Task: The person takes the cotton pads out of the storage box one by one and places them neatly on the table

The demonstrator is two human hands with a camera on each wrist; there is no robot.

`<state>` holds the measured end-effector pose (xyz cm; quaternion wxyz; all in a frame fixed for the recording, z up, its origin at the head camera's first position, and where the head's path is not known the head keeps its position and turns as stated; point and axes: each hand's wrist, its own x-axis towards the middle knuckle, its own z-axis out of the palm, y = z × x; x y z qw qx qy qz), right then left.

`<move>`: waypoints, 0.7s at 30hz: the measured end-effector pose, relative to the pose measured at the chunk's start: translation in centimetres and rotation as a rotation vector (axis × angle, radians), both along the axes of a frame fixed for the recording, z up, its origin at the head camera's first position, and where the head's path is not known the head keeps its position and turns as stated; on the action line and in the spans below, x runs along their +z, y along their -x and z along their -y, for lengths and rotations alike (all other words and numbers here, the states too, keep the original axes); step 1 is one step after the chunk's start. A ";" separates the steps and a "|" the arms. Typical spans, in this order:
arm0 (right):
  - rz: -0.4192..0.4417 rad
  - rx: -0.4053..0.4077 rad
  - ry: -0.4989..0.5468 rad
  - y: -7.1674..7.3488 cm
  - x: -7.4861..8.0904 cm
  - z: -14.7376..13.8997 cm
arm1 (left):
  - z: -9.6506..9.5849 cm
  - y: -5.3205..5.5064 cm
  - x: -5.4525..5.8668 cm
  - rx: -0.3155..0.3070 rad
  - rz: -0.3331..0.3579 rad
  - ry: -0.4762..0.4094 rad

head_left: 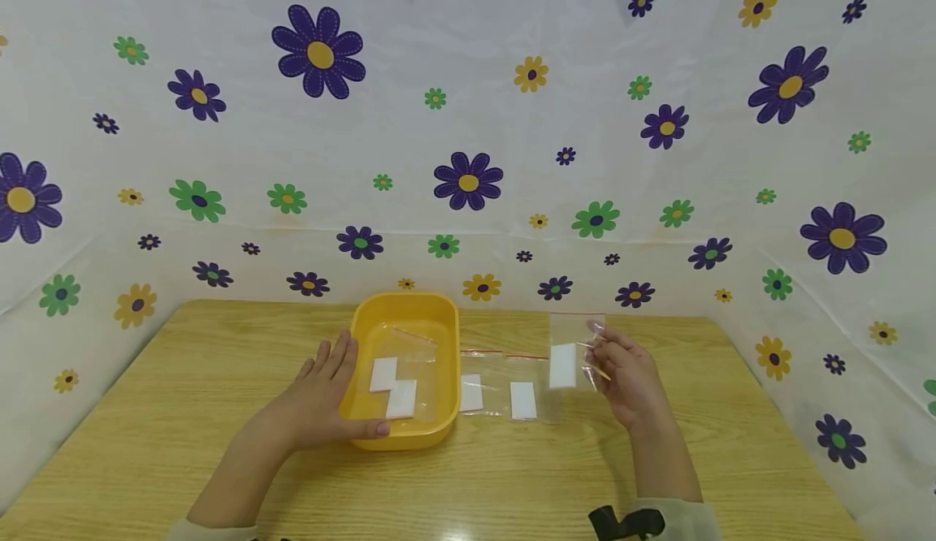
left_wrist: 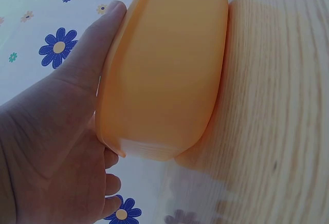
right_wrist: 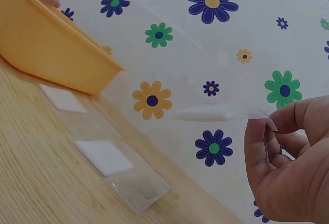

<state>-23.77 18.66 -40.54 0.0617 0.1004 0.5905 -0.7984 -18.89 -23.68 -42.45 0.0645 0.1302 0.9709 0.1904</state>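
Observation:
My left hand (head_left: 314, 403) rests on the left and near rim of a yellow plastic basin (head_left: 451, 338), its fingers straight and its thumb along the near edge. In the basin lie clear plastic bags with two white rectangular pieces (head_left: 383, 374). Raised at the right, my right hand (head_left: 625, 370) pinches the side of a clear zip bag (head_left: 570, 328) with a red top line, a white rectangle (head_left: 562, 365) inside. In the right wrist view this bag (right_wrist: 239, 112) appears nearly edge-on between thumb and fingers.
Two more red-topped zip bags, a left one (head_left: 494, 378) and a right one (head_left: 543, 370), lie on the wooden table (head_left: 512, 476) right of the basin, each with a white rectangle. A flower-patterned sheet (head_left: 409, 135) stands behind the table.

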 end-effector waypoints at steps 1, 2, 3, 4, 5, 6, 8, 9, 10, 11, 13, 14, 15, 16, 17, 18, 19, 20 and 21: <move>0.001 -0.002 0.002 0.0 -0.1 0.0 | 0.0 0.0 0.0 0.000 0.000 0.001; 0.002 -0.002 0.003 0.0 -0.2 -0.1 | 0.0 0.0 0.0 0.000 0.000 0.002; 0.007 -0.007 0.006 0.0 -0.2 -0.1 | 0.0 -0.1 0.0 -0.001 0.000 0.004; 0.012 -0.013 0.009 0.1 -0.3 -0.2 | 0.0 -0.1 0.0 -0.001 0.000 0.006; 0.016 -0.018 0.011 0.1 -0.4 -0.2 | 0.0 -0.1 0.0 -0.001 0.000 0.007; 0.021 -0.022 0.013 0.1 -0.4 -0.2 | 0.0 -0.1 0.0 -0.001 0.001 0.008; 0.025 -0.021 0.008 0.2 -0.5 -0.3 | 0.0 -0.1 0.0 -0.003 0.000 0.008; 0.026 -0.021 0.003 0.2 -0.5 -0.3 | 0.0 -0.1 0.0 -0.003 0.001 0.008; 0.024 -0.018 -0.003 0.2 -0.5 -0.3 | 0.0 -0.1 0.1 -0.003 0.002 0.007; 0.022 -0.014 -0.009 0.2 -0.6 -0.3 | -0.1 0.0 0.1 -0.003 0.002 0.007; 0.022 -0.005 -0.021 0.2 -0.6 -0.4 | -0.1 0.0 0.1 -0.002 0.003 0.006; 0.022 -0.001 -0.026 0.3 -0.6 -0.3 | -0.1 0.0 0.1 -0.001 0.004 0.005; 0.026 0.000 -0.029 0.3 -0.7 -0.4 | -0.1 0.0 0.1 0.000 0.005 0.003; 0.030 0.002 -0.034 0.3 -0.7 -0.4 | -0.1 0.0 0.2 0.000 0.005 0.003; 0.036 0.003 -0.038 0.3 -0.8 -0.4 | -0.1 -0.1 0.2 0.001 0.005 0.002; 0.042 0.004 -0.041 0.3 -0.8 -0.4 | -0.1 -0.1 0.2 0.001 0.005 0.000; 0.048 0.003 -0.045 0.4 -0.9 -0.4 | -0.1 -0.1 0.2 0.001 0.004 -0.001; 0.053 0.003 -0.049 0.4 -1.0 -0.4 | -0.1 -0.1 0.2 0.000 0.005 -0.002; 0.057 0.002 -0.053 0.4 -1.1 -0.4 | -0.1 -0.2 0.2 0.000 0.006 -0.003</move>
